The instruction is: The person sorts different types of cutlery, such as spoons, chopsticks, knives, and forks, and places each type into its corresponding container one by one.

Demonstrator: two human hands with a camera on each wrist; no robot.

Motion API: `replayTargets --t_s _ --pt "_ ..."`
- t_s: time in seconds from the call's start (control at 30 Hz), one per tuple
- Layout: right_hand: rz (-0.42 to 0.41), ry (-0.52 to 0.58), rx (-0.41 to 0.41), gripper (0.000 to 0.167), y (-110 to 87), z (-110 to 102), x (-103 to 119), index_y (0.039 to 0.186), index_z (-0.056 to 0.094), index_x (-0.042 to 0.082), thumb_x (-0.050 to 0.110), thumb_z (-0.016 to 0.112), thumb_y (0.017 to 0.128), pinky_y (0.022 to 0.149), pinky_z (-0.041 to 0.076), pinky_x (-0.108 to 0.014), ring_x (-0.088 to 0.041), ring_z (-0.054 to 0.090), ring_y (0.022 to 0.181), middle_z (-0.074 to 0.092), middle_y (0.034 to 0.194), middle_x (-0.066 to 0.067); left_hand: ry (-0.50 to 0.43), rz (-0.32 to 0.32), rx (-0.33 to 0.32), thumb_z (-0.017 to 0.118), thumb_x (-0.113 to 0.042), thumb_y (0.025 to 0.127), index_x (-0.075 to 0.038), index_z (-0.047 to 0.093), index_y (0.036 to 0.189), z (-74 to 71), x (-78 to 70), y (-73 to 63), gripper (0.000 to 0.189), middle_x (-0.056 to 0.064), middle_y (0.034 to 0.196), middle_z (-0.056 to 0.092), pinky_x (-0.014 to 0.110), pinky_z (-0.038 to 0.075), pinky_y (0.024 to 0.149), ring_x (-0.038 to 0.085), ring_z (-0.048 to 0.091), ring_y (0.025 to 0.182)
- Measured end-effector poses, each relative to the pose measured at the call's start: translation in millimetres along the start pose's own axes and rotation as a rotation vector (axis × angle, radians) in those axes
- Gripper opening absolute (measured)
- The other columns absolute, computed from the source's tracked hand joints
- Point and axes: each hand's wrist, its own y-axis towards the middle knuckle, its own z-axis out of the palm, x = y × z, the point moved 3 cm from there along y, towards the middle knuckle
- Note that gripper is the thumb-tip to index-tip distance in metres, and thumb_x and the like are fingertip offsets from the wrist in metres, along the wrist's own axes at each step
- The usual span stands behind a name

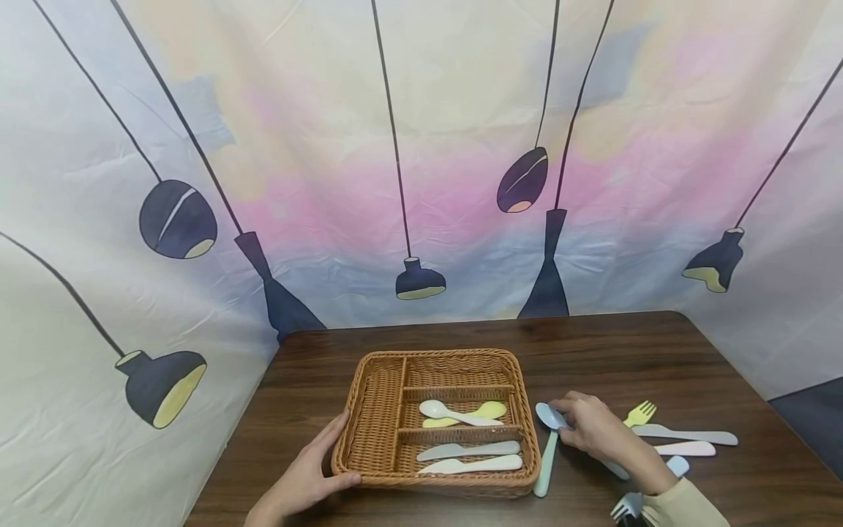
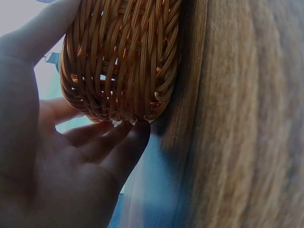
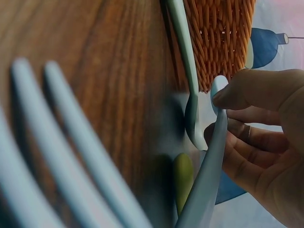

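Observation:
My left hand [image 1: 306, 468] grips the front left corner of a wicker basket [image 1: 347, 424], its thumb at the front rim and its fingers along the left side. In the left wrist view, fingertips reach under the woven basket [image 2: 123, 57]. Right of the basket, my right hand [image 1: 596, 432] pinches a light blue spoon [image 3: 209, 166] close to its bowl, thumb on top. The spoon's handle slants back beneath the hand. A mint green spoon [image 1: 545, 465] lies beside the basket, its head overlapped by the blue bowl in the head view.
A white spoon [image 1: 431, 410] crosses a yellow spoon [image 1: 492, 409] in the basket's middle compartment. A grey-green knife [image 1: 467, 450] and a white knife [image 1: 470, 464] share the front one. At right lie a yellow fork [image 1: 640, 413], a pale knife [image 1: 691, 435], a pink handle [image 1: 688, 449] and a blue fork [image 1: 628, 505].

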Motion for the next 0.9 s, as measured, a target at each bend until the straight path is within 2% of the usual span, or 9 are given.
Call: replayTargets --t_s 0.13,0.3,0.47,0.77,0.9 --pt "-0.008 0.004 -0.004 0.041 0.3 -2.1 -0.4 0.113 0.069 -0.002 0.003 0.075 0.073 0.054 0.048 -0.019 -0.011 0.062 0.074 0.064 0.095 -0.005 0.002 -0.002 0.001 0.079 -0.044 0.079 -0.014 0.024 0.156 0.0 0.8 0.4 0.099 0.022 0.157 0.027 0.064 0.034 0.102 0.044 0.029 0.141" --pt "-0.072 -0.012 -0.033 0.04 1.4 -7.8 -1.3 0.112 0.07 -0.001 0.004 0.075 0.073 0.052 0.045 -0.018 -0.008 0.057 0.07 0.064 0.094 -0.003 -0.006 -0.003 0.009 0.078 -0.043 0.08 -0.015 0.023 0.156 0.3 1.5 1.1 0.099 0.022 0.158 0.026 0.064 0.035 0.101 0.043 0.029 0.141" --pt "-0.137 -0.034 -0.078 0.04 2.3 -14.5 -0.8 0.111 0.07 -0.003 0.003 0.075 0.071 0.057 0.048 -0.018 -0.011 0.063 0.072 0.066 0.094 -0.005 -0.018 -0.009 0.014 0.078 -0.042 0.08 -0.016 0.022 0.157 0.4 2.1 1.6 0.098 0.022 0.158 0.025 0.064 0.034 0.101 0.043 0.028 0.141" --pt "-0.065 -0.009 -0.063 0.039 3.3 -23.0 1.5 0.114 0.069 -0.002 0.005 0.076 0.075 0.056 0.047 -0.019 -0.01 0.062 0.073 0.065 0.095 -0.004 -0.008 -0.007 0.009 0.078 -0.043 0.08 -0.016 0.023 0.157 0.1 1.8 0.9 0.099 0.022 0.158 0.026 0.065 0.033 0.101 0.045 0.028 0.141" --pt "-0.059 0.0 -0.066 0.04 2.8 -26.8 1.7 0.115 0.068 -0.001 0.005 0.076 0.077 0.055 0.046 -0.018 -0.008 0.061 0.073 0.065 0.095 -0.003 -0.007 -0.005 0.007 0.078 -0.044 0.08 -0.017 0.023 0.157 0.3 1.4 0.2 0.099 0.022 0.158 0.026 0.064 0.034 0.102 0.044 0.029 0.141"
